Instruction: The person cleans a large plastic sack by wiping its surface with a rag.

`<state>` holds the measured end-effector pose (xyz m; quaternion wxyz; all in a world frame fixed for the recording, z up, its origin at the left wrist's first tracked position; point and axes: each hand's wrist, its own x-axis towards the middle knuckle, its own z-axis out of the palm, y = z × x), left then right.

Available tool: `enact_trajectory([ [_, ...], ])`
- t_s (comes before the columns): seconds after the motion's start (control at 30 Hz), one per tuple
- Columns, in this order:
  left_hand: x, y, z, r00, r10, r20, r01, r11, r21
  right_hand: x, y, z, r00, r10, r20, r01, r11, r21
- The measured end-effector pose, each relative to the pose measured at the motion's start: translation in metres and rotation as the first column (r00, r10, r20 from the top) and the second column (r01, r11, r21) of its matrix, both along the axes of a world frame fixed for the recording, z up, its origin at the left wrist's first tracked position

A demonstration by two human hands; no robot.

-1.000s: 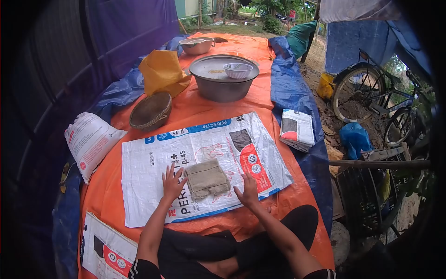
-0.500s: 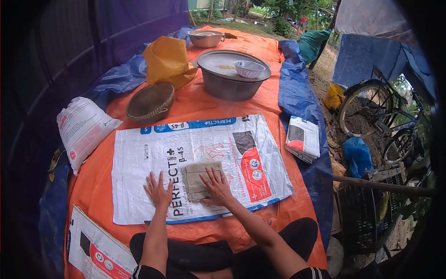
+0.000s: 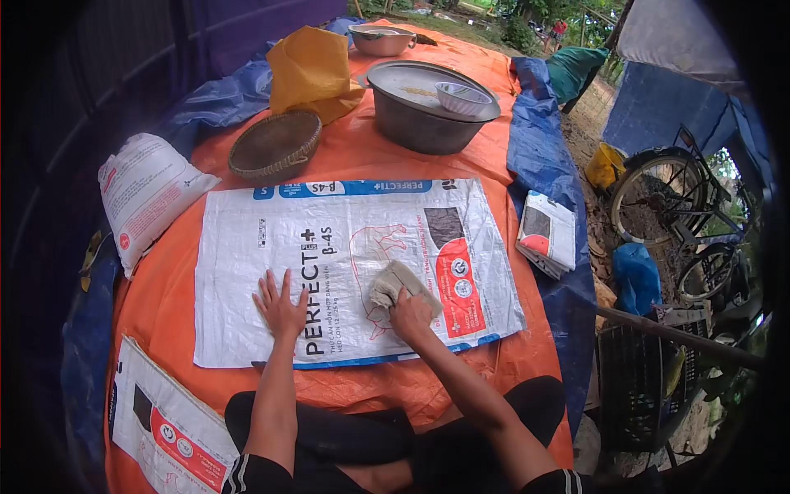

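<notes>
A white printed feed sack (image 3: 234, 239) lies spread flat on the orange tarp in front of me. My left hand (image 3: 281, 309) rests on the sack's left half, palm down with fingers spread, beside the large black lettering. Bunched under my right hand (image 3: 411, 316) is a beige cloth (image 3: 395, 284), pressed on the sack's right half over the red pig drawing. The fingers of that hand are closed on the cloth. Part of the cloth is hidden beneath the hand.
Around the sack are a woven basket (image 3: 276, 148), a full white sack (image 3: 148, 193), folded sacks (image 3: 550, 230) and another printed sack (image 3: 169, 420). Farther back stand a big lidded pot (image 3: 428, 119) carrying a bowl (image 3: 462, 99), and a yellow bag (image 3: 309, 70). A bicycle (image 3: 662, 193) is at right.
My right hand has gone from lying flat on the cloth to gripping it, and the cloth has shifted right and bunched up. My left hand remains spread on the sack. The view has tilted slightly.
</notes>
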<state>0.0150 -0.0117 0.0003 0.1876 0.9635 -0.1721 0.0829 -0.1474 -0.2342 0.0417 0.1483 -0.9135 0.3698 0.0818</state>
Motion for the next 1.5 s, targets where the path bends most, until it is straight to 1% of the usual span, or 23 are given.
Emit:
enact_trajectory([
  [0.03, 0.0, 0.0, 0.0, 1.0, 0.003, -0.004, -0.003, 1.0, -0.005, -0.007, 0.002, 0.011, 1.0, 0.003, -0.004, -0.003, 1.0, -0.005],
  [0.1, -0.001, 0.0, 0.001, 1.0, 0.003, 0.002, -0.003, 1.0, -0.013, -0.019, 0.006, 0.025, 0.999, -0.049, -0.024, 0.053, 0.974, 0.222],
  [0.13, 0.0, -0.001, 0.002, 1.0, 0.008, 0.0, -0.008, 1.0, -0.012, -0.021, 0.005, 0.025, 0.999, -0.044, -0.026, 0.049, 0.974, 0.223],
  [0.2, 0.001, -0.001, 0.001, 1.0, 0.003, 0.006, -0.003, 1.0, -0.021, -0.028, 0.01, 0.02, 0.993, 0.042, 0.111, -0.041, 0.999, -0.017],
  [0.27, 0.004, -0.001, -0.005, 0.999, 0.005, 0.035, -0.004, 1.0, -0.029, -0.032, -0.005, -0.025, 0.924, 0.253, 0.285, -0.131, 0.914, -0.385],
  [0.33, 0.007, -0.001, -0.012, 0.999, 0.003, 0.053, -0.001, 0.999, -0.044, -0.03, -0.015, -0.038, 0.914, 0.259, 0.314, -0.153, 0.933, -0.324],
  [0.4, 0.007, 0.0, -0.011, 0.999, -0.002, 0.046, 0.004, 0.999, -0.047, -0.032, -0.026, -0.059, 0.867, 0.251, 0.43, -0.152, 0.956, -0.252],
  [0.47, 0.009, 0.0, -0.015, 0.998, 0.003, 0.067, 0.0, 0.999, -0.038, -0.03, -0.019, -0.042, 0.858, 0.224, 0.462, -0.132, 0.966, -0.223],
  [0.53, 0.01, 0.001, -0.014, 0.998, 0.005, 0.066, -0.002, 0.999, -0.046, -0.03, 0.001, -0.045, 0.848, 0.232, 0.477, -0.151, 0.968, -0.202],
  [0.63, 0.01, 0.0, -0.013, 0.998, 0.006, 0.06, -0.004, 0.999, -0.038, -0.024, 0.052, -0.037, 0.811, 0.102, 0.576, -0.15, 0.988, 0.036],
  [0.7, 0.009, 0.001, -0.013, 0.997, -0.001, 0.072, 0.003, 1.0, -0.027, -0.017, 0.098, -0.023, 0.779, 0.091, 0.621, -0.192, 0.977, 0.097],
  [0.73, 0.009, 0.0, -0.012, 0.998, 0.001, 0.064, 0.001, 0.999, -0.038, -0.014, 0.121, -0.01, 0.802, 0.114, 0.586, -0.223, 0.968, 0.116],
  [0.8, 0.01, -0.001, -0.017, 0.997, 0.004, 0.08, 0.0, 0.999, -0.052, -0.006, 0.16, -0.012, 0.77, 0.038, 0.637, -0.192, 0.966, 0.175],
  [0.83, 0.013, -0.001, -0.019, 0.997, -0.007, 0.082, 0.012, 0.999, -0.053, -0.003, 0.172, -0.02, 0.757, 0.085, 0.648, -0.248, 0.955, 0.164],
  [0.9, 0.016, -0.001, -0.026, 0.996, 0.003, 0.09, 0.0, 0.999, -0.037, 0.006, 0.19, -0.035, 0.764, 0.085, 0.639, -0.263, 0.946, 0.189],
  [0.97, 0.02, -0.001, -0.03, 0.993, -0.009, 0.118, 0.013, 0.999, -0.037, 0.01, 0.196, -0.048, 0.749, 0.103, 0.655, -0.22, 0.971, 0.098],
  [1.03, 0.018, -0.001, -0.026, 0.993, 0.005, 0.116, -0.003, 1.0, -0.015, 0.006, 0.19, -0.052, 0.76, 0.091, 0.644, -0.195, 0.976, 0.092],
  [1.1, 0.014, -0.001, -0.023, 0.996, -0.012, 0.089, 0.013, 1.0, -0.012, -0.001, 0.179, -0.054, 0.86, 0.083, 0.503, -0.068, 0.997, -0.048],
  [1.13, 0.014, -0.001, -0.021, 0.996, -0.008, 0.084, 0.008, 1.0, -0.007, -0.006, 0.17, -0.055, 0.862, 0.074, 0.501, -0.056, 0.997, -0.05],
  [1.23, 0.012, -0.001, -0.017, 0.997, -0.023, 0.069, 0.022, 1.0, 0.01, -0.028, 0.134, -0.059, 0.922, -0.043, 0.386, 0.095, 0.989, -0.116],
  [1.3, 0.012, -0.002, -0.017, 0.998, -0.008, 0.069, 0.005, 0.999, 0.034, -0.047, 0.099, -0.061, 0.945, -0.129, 0.3, 0.202, 0.953, -0.226],
  [1.43, 0.014, -0.002, -0.021, 0.997, -0.006, 0.077, 0.001, 0.998, 0.061, -0.097, 0.014, -0.081, 0.917, -0.184, 0.353, 0.308, 0.89, -0.336],
  [1.5, 0.014, -0.004, -0.019, 0.997, -0.014, 0.076, 0.01, 0.998, 0.058, -0.121, -0.029, -0.08, 0.943, -0.191, 0.272, 0.306, 0.817, -0.488],
])
